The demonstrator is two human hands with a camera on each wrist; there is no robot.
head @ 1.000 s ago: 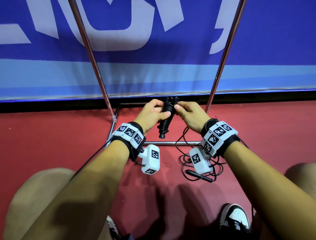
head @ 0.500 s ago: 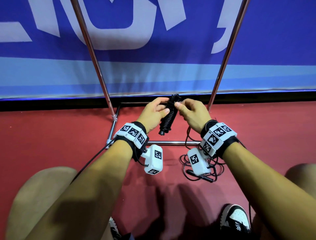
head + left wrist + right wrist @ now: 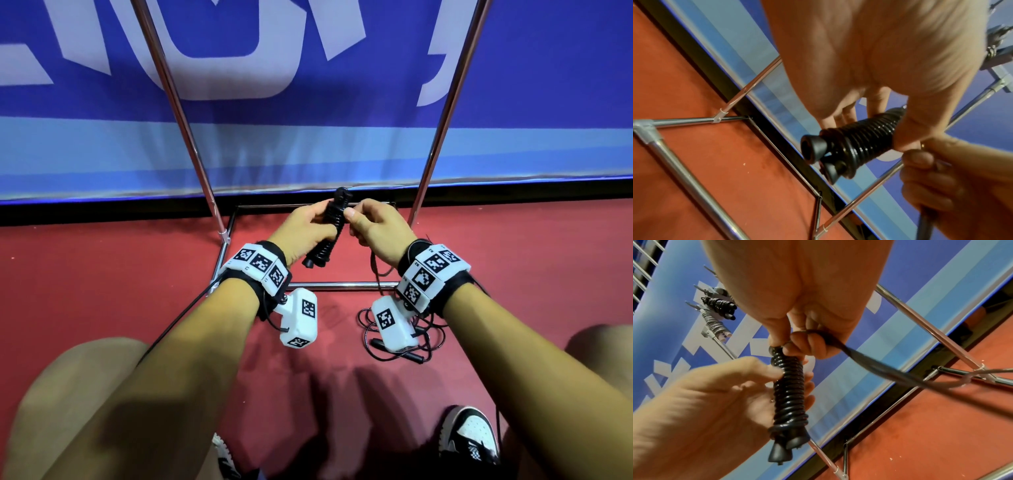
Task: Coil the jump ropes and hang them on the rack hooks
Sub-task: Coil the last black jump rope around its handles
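My left hand (image 3: 310, 228) grips a black jump rope bundle (image 3: 330, 236), two handles with cord wound tightly round them, tilted with the flared handle ends (image 3: 813, 151) down and to the left. At the bundle's top end my right hand (image 3: 375, 228) pinches the cord. The loose cord (image 3: 879, 368) trails from that hand down toward the floor. In the right wrist view the bundle (image 3: 789, 394) lies across my left palm. A second black jump rope (image 3: 370, 339) lies tangled on the red floor, partly hidden behind my right wrist camera.
The chrome rack's two uprights (image 3: 178, 113) rise on either side of my hands, and its base bar (image 3: 342, 284) lies on the floor below them. Two coiled ropes, one black (image 3: 719, 305) and one grey (image 3: 715, 324), hang on rack hooks. A blue banner (image 3: 308, 144) stands behind.
The bundle has tilted, its lower end swinging slightly left. My right hand has shifted a little at its top end. Both hands keep their hold.
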